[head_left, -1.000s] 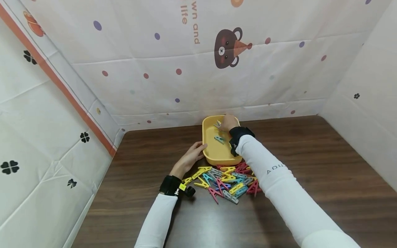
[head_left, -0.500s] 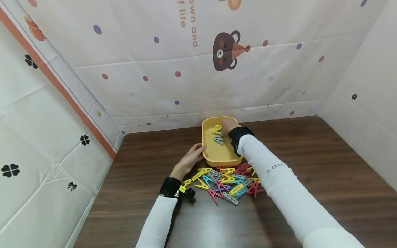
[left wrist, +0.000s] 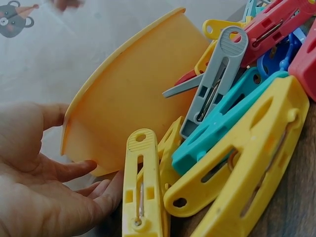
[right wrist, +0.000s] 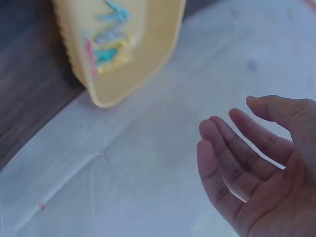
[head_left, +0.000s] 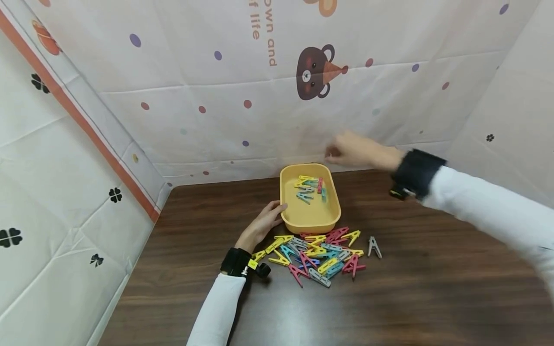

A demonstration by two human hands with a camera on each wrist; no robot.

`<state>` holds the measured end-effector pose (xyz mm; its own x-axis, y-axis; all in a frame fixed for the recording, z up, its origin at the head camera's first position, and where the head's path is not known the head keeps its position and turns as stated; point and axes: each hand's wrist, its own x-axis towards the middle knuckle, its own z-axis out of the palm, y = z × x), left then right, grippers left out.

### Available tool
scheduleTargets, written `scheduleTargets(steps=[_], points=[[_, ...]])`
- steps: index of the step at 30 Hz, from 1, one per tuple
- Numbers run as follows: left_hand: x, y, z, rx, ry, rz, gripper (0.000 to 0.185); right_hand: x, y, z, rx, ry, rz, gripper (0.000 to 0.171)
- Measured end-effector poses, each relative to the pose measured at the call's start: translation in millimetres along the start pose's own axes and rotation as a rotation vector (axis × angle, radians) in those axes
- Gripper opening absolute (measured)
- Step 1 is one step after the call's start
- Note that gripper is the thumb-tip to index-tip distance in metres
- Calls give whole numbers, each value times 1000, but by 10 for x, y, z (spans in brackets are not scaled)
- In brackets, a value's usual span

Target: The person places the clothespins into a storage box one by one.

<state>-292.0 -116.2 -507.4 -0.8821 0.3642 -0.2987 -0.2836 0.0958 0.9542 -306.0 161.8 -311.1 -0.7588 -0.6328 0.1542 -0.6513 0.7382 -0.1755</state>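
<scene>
A yellow plastic tray [head_left: 309,222] stands near the back edge of the table, with several yellow, teal, grey and red clothespins [head_left: 305,196] lying inside it. My left hand [head_left: 261,223] holds its left side; in the left wrist view one digit reaches over the rim and another touches the outer wall. Right in front of the tray lies a heap of mixed clothespins [head_left: 318,259]. Beyond the tray's back right corner, my right hand [head_left: 361,150] is in the air, blurred. In the right wrist view its fingers [right wrist: 232,163] are loosely bent with nothing in them.
A single grey clothespin [head_left: 374,247] lies apart, to the right of the heap. White printed cloth [head_left: 225,129] hangs as a wall close behind the tray and along both sides. Brown wood-grain tabletop [head_left: 424,283] extends to the right and front.
My right hand has come out of the tray and swung up and right. Red and teal clothespins now show where it was. My left hand stays on the tray.
</scene>
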Motion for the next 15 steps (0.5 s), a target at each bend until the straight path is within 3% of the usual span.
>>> scheduleTargets(steps=[4, 7, 12, 15], points=[[0, -2, -4, 13, -6, -2, 55, -668, -263, 114, -87, -121, -66, 2], [4, -3, -11, 23, -7, -6, 54, -1092, -341, 354, -139, -244, -159, 9], [-1, 0, -9, 19, 14, -4, 54, -1508, -85, 872, -209, -350, -330, 38], [0, -12, 14, 19, 12, -2, 54, -1667, 180, 1126, -326, -288, -452, 50]])
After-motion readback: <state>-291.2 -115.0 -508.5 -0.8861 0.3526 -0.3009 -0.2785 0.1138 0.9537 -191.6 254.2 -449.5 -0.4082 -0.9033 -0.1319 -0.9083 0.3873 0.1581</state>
